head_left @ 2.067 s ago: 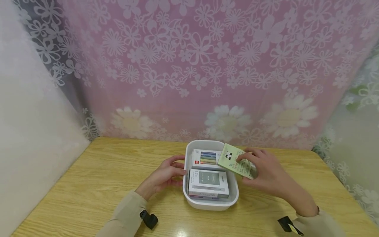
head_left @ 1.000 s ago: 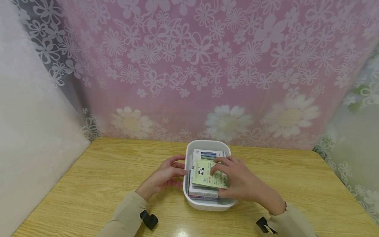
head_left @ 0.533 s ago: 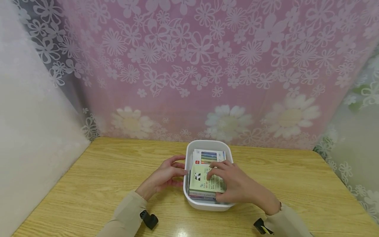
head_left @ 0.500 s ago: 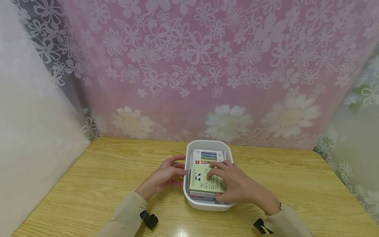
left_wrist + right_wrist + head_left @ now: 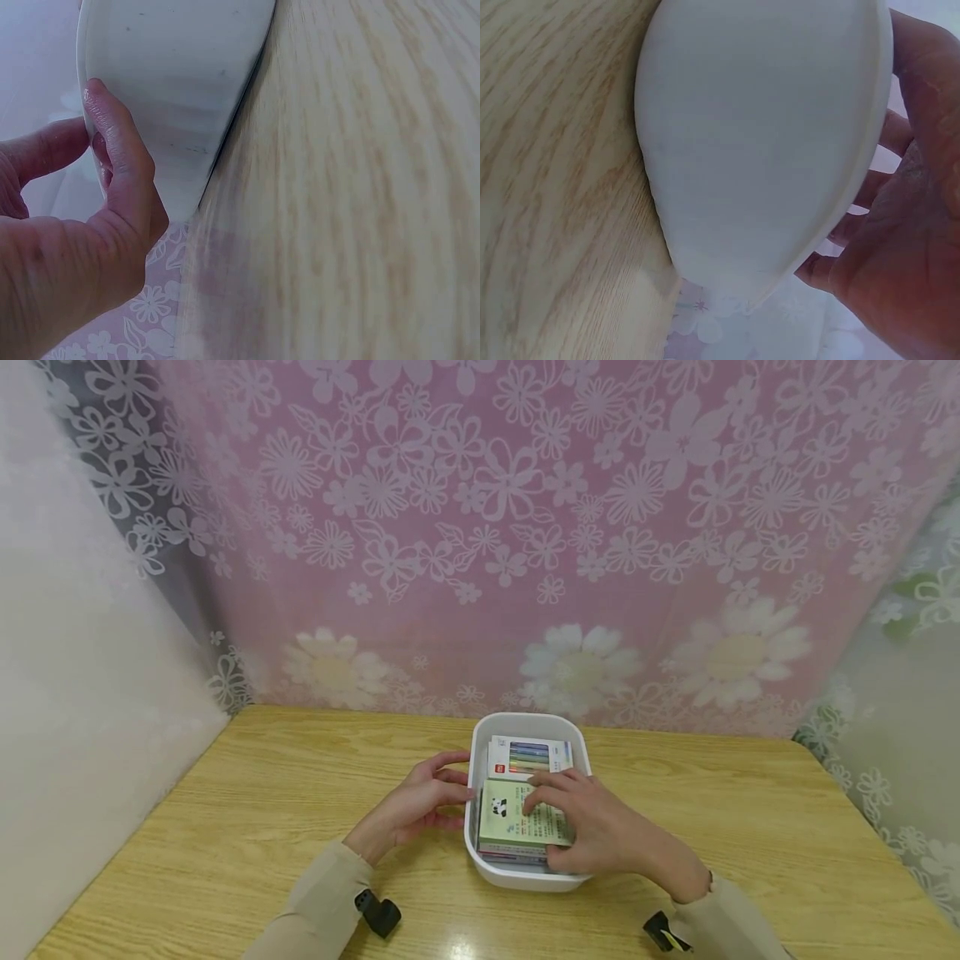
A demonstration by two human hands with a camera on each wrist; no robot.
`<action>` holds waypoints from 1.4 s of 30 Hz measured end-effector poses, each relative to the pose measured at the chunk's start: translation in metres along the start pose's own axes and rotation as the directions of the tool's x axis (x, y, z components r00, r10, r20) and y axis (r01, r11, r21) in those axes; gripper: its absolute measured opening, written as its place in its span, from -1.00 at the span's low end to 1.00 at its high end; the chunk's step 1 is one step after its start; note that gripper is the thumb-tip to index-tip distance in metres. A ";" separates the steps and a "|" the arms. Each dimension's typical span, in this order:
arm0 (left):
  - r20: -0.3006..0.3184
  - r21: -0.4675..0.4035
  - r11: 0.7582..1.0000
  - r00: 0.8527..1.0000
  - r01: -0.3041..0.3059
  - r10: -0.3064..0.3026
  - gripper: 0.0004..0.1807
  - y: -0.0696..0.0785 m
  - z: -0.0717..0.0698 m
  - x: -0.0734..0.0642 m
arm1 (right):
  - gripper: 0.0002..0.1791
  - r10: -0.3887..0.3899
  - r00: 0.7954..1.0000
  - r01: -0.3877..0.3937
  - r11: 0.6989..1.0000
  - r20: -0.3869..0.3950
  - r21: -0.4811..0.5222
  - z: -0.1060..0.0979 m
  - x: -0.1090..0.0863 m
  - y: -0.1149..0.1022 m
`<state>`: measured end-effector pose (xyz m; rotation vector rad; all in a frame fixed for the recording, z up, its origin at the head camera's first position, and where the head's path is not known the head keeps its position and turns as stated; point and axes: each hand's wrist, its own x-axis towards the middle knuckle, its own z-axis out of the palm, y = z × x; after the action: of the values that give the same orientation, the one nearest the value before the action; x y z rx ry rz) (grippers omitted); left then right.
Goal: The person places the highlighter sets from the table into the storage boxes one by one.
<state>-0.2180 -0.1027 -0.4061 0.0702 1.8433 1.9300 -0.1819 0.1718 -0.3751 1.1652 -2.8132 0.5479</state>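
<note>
A white plastic storage bin (image 5: 495, 878) stands on the table. My left hand (image 5: 420, 802) is at its left side, thumb at the rim and bent fingers against the outer wall, as the left wrist view shows. My right hand (image 5: 600, 822) reaches over the right rim and holds a flat light green pack (image 5: 510, 814) printed with a panda and small text. Its fingers lie on the pack's top, the thumb at the near edge. The pack lies on a white box stack in the near half; the right hand covers its right part. Behind it lies a white pen box (image 5: 528, 756) with a window showing coloured pens.
The wooden table (image 5: 300, 760) reaches back to a pink floral curtain (image 5: 465, 568). A pale curtain (image 5: 97, 635) hangs on the left and another floral one (image 5: 907, 693) on the right. Small black wrist devices (image 5: 377, 914) sit by both sleeves.
The right hand has carried the green pack from above the bin's right rim left and down onto the near box stack. It now covers the near white box. The left hand stays at the rim.
</note>
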 end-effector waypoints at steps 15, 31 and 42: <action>0.009 0.001 1.000 1.000 -0.004 0.004 -0.30 0.001 0.000 -0.001 | -0.57 -0.011 1.000 0.011 1.000 -0.007 0.003 0.002 -0.002 0.002; 0.007 -0.002 1.000 1.000 -0.004 0.004 -0.29 0.002 0.000 -0.001 | -0.56 -0.018 1.000 0.018 0.999 -0.008 -0.035 0.002 -0.003 0.001; 0.003 0.006 1.000 1.000 -0.008 0.008 -0.28 0.001 0.001 0.000 | -0.55 -0.023 1.000 0.022 0.998 -0.016 -0.061 0.003 -0.004 0.000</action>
<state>-0.2179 -0.1020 -0.4048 0.0825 1.8500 1.9282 -0.1792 0.1736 -0.3785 1.1741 -2.7784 0.4647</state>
